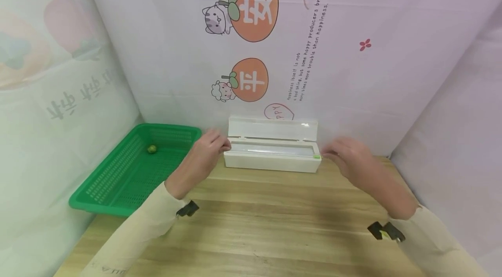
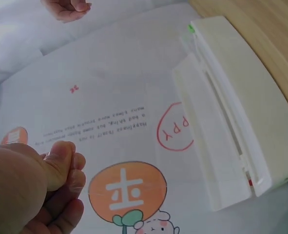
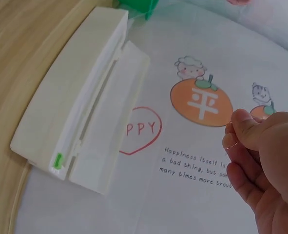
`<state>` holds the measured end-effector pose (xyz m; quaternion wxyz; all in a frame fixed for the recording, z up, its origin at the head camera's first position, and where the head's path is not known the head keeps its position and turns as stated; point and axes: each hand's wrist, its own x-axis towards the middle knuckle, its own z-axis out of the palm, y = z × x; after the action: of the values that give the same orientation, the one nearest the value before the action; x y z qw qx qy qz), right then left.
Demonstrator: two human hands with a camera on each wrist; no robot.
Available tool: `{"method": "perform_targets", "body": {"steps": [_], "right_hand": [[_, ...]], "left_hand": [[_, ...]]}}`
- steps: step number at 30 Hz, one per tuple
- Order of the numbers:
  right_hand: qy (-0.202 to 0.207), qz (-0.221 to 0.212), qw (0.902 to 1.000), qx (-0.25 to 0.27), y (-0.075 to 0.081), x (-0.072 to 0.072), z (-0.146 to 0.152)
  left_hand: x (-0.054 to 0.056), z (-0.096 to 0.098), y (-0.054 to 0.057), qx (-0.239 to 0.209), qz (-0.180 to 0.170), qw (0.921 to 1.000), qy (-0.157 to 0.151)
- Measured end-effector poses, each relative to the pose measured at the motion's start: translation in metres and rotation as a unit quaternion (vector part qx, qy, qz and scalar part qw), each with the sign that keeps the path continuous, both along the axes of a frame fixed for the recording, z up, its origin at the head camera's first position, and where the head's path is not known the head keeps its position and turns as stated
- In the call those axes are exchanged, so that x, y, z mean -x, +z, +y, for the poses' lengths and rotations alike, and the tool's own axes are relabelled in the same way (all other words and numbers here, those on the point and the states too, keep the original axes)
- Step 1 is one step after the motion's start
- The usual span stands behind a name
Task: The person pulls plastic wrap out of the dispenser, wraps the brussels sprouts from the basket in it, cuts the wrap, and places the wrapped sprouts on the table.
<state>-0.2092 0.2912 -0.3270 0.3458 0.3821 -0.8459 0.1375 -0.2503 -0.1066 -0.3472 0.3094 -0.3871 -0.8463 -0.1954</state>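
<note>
A white cling film dispenser point(image 1: 272, 163) stands against the back cloth, its translucent lid point(image 1: 270, 129) raised. Clear film point(image 1: 270, 150) shows in its long slot, and a green slider point(image 1: 317, 156) sits at the right end. Just off the dispenser's left end, my left hand point(image 1: 205, 153) pinches thumb against fingers. My right hand point(image 1: 349, 159), somewhat blurred, pinches likewise beyond the right end. Thin glints at both sets of fingertips in the wrist views show clear film held there. The film's full outline is hard to make out.
On the left lies a green plastic basket point(image 1: 113, 172) with a small green round thing point(image 1: 151, 149) inside. Printed white cloth point(image 1: 168, 50) walls the back and both sides. Wooden tabletop point(image 1: 255, 224) extends in front of the dispenser.
</note>
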Motion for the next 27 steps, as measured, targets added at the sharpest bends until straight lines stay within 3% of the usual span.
{"method": "perform_targets", "body": {"steps": [4, 8, 13, 17, 23, 27], "right_hand": [[0.02, 0.026, 0.9994, -0.014, -0.011, -0.018, 0.001], [0.037, 0.031, 0.9984, -0.03, -0.024, -0.034, 0.001], [0.072, 0.02, 0.996, -0.049, -0.042, -0.046, 0.003], [0.086, 0.004, 0.9939, -0.07, -0.06, -0.053, 0.006], [0.083, -0.112, 0.983, -0.12, -0.091, -0.061, 0.005], [0.065, -0.159, 0.9737, -0.15, -0.11, -0.059, 0.0]], "left_hand": [[-0.02, -0.005, -0.01, 0.013, 0.023, 0.9996, -0.011], [-0.037, -0.01, -0.027, 0.027, 0.052, 0.998, -0.025], [-0.05, -0.013, -0.051, 0.026, 0.067, 0.9959, -0.055], [-0.058, -0.012, -0.072, 0.044, 0.058, 0.9942, -0.079], [-0.065, -0.011, -0.097, 0.107, -0.024, 0.9897, -0.092], [-0.065, -0.01, -0.111, 0.117, -0.136, 0.9799, -0.088]]}}
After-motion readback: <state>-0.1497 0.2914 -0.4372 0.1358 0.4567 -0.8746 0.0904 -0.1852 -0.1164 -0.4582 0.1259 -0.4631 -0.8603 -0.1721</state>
